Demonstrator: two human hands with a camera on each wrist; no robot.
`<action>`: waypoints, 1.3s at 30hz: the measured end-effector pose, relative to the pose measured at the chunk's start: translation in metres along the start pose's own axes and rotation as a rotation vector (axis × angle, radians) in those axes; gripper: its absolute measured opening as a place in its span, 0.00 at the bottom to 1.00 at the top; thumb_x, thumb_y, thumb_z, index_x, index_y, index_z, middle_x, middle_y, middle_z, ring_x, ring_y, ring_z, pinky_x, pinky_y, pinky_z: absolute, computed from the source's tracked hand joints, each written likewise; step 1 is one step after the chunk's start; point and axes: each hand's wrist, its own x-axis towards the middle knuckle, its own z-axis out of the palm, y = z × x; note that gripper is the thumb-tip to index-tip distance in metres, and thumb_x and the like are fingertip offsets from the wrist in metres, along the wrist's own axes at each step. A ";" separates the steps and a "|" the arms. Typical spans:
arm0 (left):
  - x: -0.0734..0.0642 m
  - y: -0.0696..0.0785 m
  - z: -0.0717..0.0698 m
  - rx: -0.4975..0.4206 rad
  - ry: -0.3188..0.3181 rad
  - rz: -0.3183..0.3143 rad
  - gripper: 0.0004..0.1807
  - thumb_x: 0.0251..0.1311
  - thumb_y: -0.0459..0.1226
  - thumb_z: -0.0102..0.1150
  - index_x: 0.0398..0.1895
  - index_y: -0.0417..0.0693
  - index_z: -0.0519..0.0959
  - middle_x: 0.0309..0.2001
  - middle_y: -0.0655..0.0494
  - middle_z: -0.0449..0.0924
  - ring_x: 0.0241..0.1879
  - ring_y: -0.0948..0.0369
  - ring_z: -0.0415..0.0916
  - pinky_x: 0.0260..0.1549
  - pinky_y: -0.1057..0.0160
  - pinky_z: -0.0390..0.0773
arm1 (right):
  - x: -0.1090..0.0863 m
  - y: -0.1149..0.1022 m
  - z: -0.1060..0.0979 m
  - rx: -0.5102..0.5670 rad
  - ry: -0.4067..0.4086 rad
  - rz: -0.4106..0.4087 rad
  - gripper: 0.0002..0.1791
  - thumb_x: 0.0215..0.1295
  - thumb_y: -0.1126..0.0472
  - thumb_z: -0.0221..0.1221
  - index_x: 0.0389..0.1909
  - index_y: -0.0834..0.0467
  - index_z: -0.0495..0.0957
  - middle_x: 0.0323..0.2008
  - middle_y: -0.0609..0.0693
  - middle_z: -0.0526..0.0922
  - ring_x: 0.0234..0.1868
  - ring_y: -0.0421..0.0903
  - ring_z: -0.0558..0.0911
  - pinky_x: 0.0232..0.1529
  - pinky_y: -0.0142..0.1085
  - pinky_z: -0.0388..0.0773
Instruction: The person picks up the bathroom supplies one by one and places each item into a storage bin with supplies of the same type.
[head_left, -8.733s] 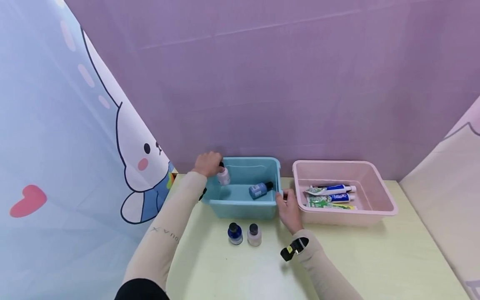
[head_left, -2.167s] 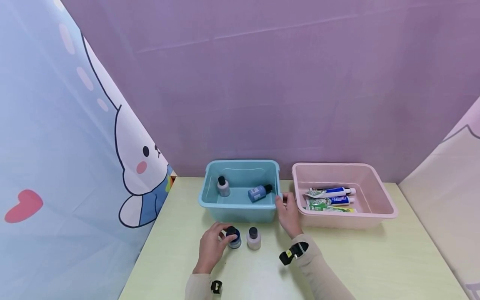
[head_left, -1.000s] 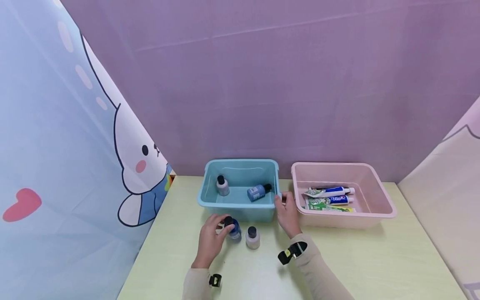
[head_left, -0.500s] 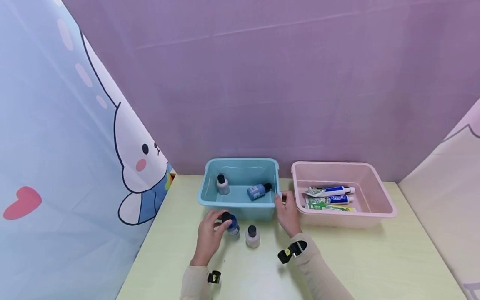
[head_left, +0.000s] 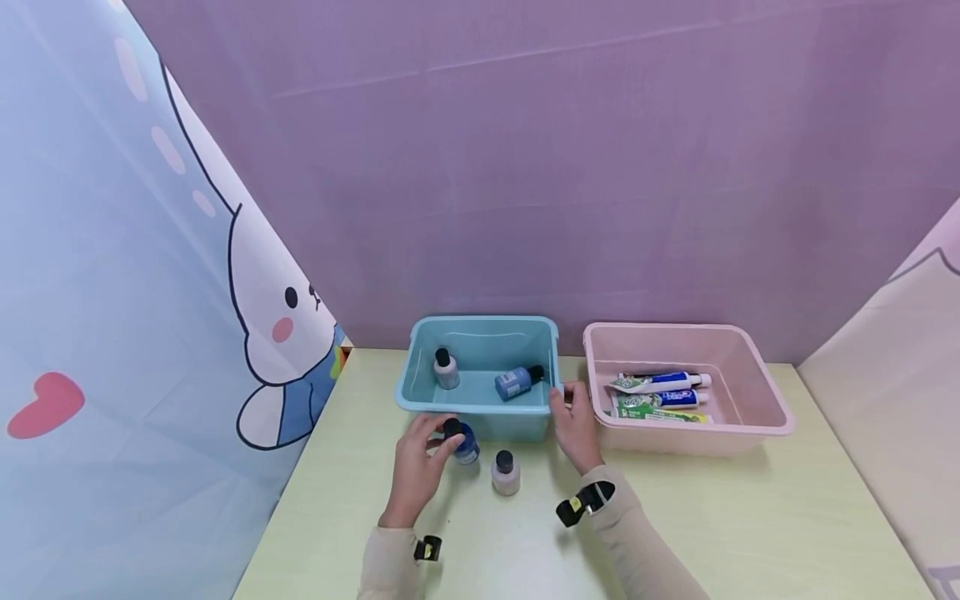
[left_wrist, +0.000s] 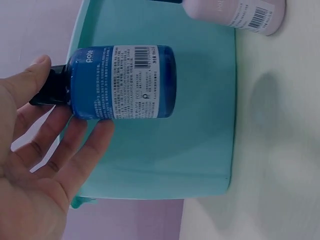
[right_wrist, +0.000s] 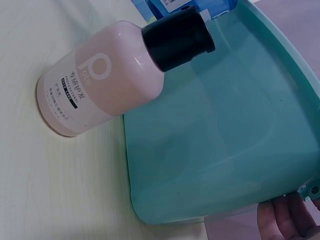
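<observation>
In the head view my left hand (head_left: pixel 417 468) pinches the black cap of a small blue bottle (head_left: pixel 468 447) in front of the teal bin (head_left: pixel 498 426). The left wrist view shows the thumb on one side of the cap and fingers below the blue bottle (left_wrist: pixel 135 82), its barcode label facing the camera. My right hand (head_left: pixel 577 429) grips the teal bin by its right end, near the rim. A pale pink bottle with a black cap (head_left: pixel 506 478) stands on the table between my hands. Inside the bin, another pink bottle (head_left: pixel 447 375) stands and a blue one (head_left: pixel 514 383) lies tipped over.
To the right, a pink bin (head_left: pixel 697 437) holds several toothpaste tubes (head_left: pixel 660 400). Both bins sit at the back of the pale table (head_left: pixel 697 517), against a purple cloth (head_left: pixel 525 167). A printed blue cloth (head_left: pixel 135 292) hangs at the left.
My left hand has left the pink bottle standing in the teal bin, taken the blue bottle by its cap and shifted it slightly left and toward the bin. The right hand stays put.
</observation>
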 end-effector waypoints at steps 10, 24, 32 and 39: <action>0.003 0.010 -0.004 0.023 -0.039 -0.045 0.21 0.57 0.49 0.63 0.52 0.53 0.80 0.48 0.62 0.76 0.49 0.61 0.77 0.43 0.63 0.83 | -0.001 0.001 -0.001 -0.009 -0.014 0.001 0.19 0.73 0.49 0.48 0.53 0.59 0.65 0.52 0.55 0.72 0.54 0.50 0.72 0.57 0.47 0.73; 0.006 0.020 -0.010 0.085 -0.020 0.002 0.19 0.58 0.48 0.63 0.52 0.56 0.80 0.46 0.63 0.76 0.49 0.63 0.78 0.43 0.65 0.83 | 0.000 0.000 0.000 0.002 -0.020 0.031 0.19 0.73 0.49 0.48 0.53 0.59 0.65 0.53 0.56 0.71 0.55 0.51 0.72 0.59 0.48 0.73; 0.010 0.027 -0.015 0.107 -0.002 0.043 0.20 0.57 0.46 0.64 0.52 0.51 0.80 0.44 0.61 0.76 0.46 0.63 0.79 0.41 0.64 0.83 | 0.000 0.001 0.000 -0.007 -0.009 0.027 0.19 0.73 0.48 0.48 0.53 0.58 0.65 0.53 0.55 0.72 0.55 0.51 0.72 0.58 0.48 0.73; 0.012 0.031 -0.020 0.141 -0.007 0.072 0.19 0.58 0.47 0.63 0.51 0.53 0.81 0.43 0.61 0.76 0.44 0.63 0.79 0.40 0.65 0.83 | -0.001 0.002 0.000 -0.009 -0.007 0.013 0.19 0.73 0.48 0.49 0.53 0.59 0.66 0.53 0.56 0.72 0.54 0.51 0.73 0.57 0.48 0.73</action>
